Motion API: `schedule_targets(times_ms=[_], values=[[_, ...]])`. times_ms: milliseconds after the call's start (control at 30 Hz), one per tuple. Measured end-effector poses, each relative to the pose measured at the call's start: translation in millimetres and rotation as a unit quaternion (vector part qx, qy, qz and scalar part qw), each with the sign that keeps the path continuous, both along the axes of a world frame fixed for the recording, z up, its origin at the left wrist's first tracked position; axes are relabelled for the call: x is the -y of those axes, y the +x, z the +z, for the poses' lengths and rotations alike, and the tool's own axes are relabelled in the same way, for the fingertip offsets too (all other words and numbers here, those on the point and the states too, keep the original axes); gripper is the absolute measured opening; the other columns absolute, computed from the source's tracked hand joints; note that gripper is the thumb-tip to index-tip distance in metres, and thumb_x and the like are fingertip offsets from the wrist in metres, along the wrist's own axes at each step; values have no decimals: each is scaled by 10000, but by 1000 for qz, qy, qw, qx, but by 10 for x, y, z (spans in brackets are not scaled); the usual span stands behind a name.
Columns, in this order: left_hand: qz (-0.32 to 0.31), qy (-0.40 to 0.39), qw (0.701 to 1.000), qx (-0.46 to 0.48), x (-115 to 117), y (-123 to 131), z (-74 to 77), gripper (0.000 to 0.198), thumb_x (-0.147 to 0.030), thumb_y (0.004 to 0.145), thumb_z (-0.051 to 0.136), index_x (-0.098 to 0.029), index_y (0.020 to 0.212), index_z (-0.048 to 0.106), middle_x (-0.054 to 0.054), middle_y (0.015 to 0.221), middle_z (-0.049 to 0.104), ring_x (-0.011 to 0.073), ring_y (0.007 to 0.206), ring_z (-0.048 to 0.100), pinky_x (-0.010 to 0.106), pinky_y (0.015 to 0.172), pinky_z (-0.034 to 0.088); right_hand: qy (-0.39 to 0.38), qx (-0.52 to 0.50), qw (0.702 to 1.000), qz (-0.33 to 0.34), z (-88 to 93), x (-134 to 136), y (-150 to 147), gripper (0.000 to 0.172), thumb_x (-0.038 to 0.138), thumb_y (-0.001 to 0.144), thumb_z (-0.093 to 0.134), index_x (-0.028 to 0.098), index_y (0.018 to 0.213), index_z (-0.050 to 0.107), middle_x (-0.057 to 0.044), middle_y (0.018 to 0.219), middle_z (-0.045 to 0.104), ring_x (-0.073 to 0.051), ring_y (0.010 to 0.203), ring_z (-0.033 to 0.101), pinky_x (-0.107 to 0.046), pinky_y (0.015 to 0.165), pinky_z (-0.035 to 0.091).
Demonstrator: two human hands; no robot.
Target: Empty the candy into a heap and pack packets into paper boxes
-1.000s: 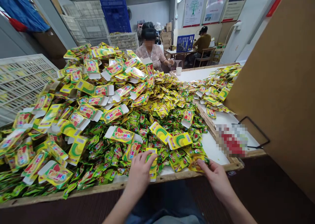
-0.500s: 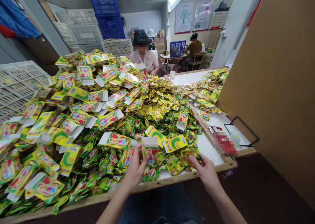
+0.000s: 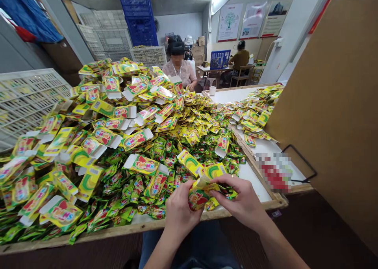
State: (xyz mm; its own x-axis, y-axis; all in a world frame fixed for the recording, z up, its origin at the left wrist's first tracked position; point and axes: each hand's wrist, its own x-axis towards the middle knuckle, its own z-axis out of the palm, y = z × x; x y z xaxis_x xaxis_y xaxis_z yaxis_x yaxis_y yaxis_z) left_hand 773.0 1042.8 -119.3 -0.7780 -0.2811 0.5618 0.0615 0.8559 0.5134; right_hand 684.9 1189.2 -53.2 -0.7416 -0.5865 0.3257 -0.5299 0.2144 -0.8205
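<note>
In the head view my left hand [image 3: 181,208] is closed around a small yellow and green candy box [image 3: 197,200] with a watermelon picture, tilted, its white end flap raised. My right hand [image 3: 242,200] pinches a small yellow sachet [image 3: 212,187] at the box's end; fingers partly hide whether it is inside. Just beyond the hands lie two yellow boxes [image 3: 189,162] and a heap of green sachets [image 3: 132,190]. Left of them, a box lettered "TWINS" [image 3: 141,164] rests on the sachets.
A tall pile of boxes [image 3: 103,137] fills the table's left side. A wooden rim [image 3: 118,233] edges the table. At right stand a cardboard sheet [image 3: 327,103] and a blurred red item [image 3: 274,174]. A person [image 3: 180,70] sits opposite; white crates [image 3: 29,103] stand left.
My hands have come together: the left moved right with the box, and the right brought its sachet left to the box's end. The view has shifted slightly.
</note>
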Motion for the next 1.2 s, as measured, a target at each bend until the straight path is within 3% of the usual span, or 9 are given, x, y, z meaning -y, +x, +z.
schedule_targets(times_ms=[133, 233, 433, 633, 767, 900, 967, 1067, 1200], values=[[-25, -41, 999, -1, -10, -8, -2, 422, -281, 714, 633, -218, 1109, 501, 46, 873, 690, 204, 735, 663, 275, 599, 498, 40, 99, 994, 32, 11, 3, -88, 184, 285, 689, 712, 208, 857, 711, -29, 793, 713, -176, 724, 644, -269, 657, 510], [-20, -20, 1000, -9, -23, -7, -12, 441, -316, 721, 644, -206, 1119, 490, 53, 887, 689, 200, 739, 667, 272, 606, 504, -3, 159, 987, 26, -67, 41, -135, 235, 374, 626, 762, 186, 749, 693, -20, 738, 660, -148, 666, 590, -249, 595, 474], [-38, -15, 999, 9, -52, 2, -20, 424, -276, 702, 635, -212, 1100, 503, 53, 895, 696, 211, 749, 675, 285, 624, 522, 11, 108, 993, 49, -145, 98, -171, 181, 401, 646, 756, 231, 706, 743, -14, 649, 612, -163, 680, 543, -291, 663, 433], [-15, 92, 995, 24, -97, -46, 42, 485, -376, 700, 661, -215, 1112, 462, 64, 927, 694, 218, 775, 689, 294, 637, 545, -74, -52, 978, -189, -304, 212, 53, 211, 495, 643, 745, 286, 669, 724, -55, 788, 702, -313, 1042, 552, -480, 948, 307], [-14, 95, 995, 20, -69, -64, 74, 487, -310, 646, 648, -207, 1092, 481, 66, 926, 700, 230, 779, 691, 301, 628, 547, 4, -48, 996, -78, -267, 173, 149, 132, 429, 711, 705, 326, 789, 735, -37, 829, 712, -322, 1090, 545, -543, 1015, 177], [-41, 17, 998, 32, -20, -90, 108, 465, -185, 595, 593, -198, 1058, 555, 72, 883, 698, 235, 735, 671, 310, 608, 528, 115, 27, 993, 4, -167, 182, 120, 117, 328, 625, 768, 248, 602, 686, -22, 707, 654, -270, 861, 579, -531, 970, 275], [-46, 25, 998, 21, 12, -94, 147, 487, -180, 600, 619, -201, 1084, 567, 75, 897, 687, 244, 784, 655, 335, 669, 527, 108, 74, 991, 1, -156, 206, 83, 183, 331, 645, 746, 222, 533, 651, -18, 653, 631, -237, 785, 565, -489, 924, 352], [-54, 177, 983, 14, 54, -70, 208, 585, -311, 683, 683, -214, 1223, 478, 95, 1066, 635, 229, 906, 626, 349, 777, 519, -12, 203, 979, -18, -169, 227, 33, 230, 427, 679, 709, 216, 770, 708, -37, 793, 694, -219, 779, 602, -392, 812, 463], [-109, 474, 871, 69, -10, -24, 201, 483, -520, 831, 519, -217, 1180, 379, 48, 907, 637, 91, 511, 552, 224, 472, 476, -64, 272, 960, 8, -200, 246, 20, 365, 481, 689, 696, 177, 892, 698, -54, 856, 710, -206, 782, 630, -319, 739, 501]])
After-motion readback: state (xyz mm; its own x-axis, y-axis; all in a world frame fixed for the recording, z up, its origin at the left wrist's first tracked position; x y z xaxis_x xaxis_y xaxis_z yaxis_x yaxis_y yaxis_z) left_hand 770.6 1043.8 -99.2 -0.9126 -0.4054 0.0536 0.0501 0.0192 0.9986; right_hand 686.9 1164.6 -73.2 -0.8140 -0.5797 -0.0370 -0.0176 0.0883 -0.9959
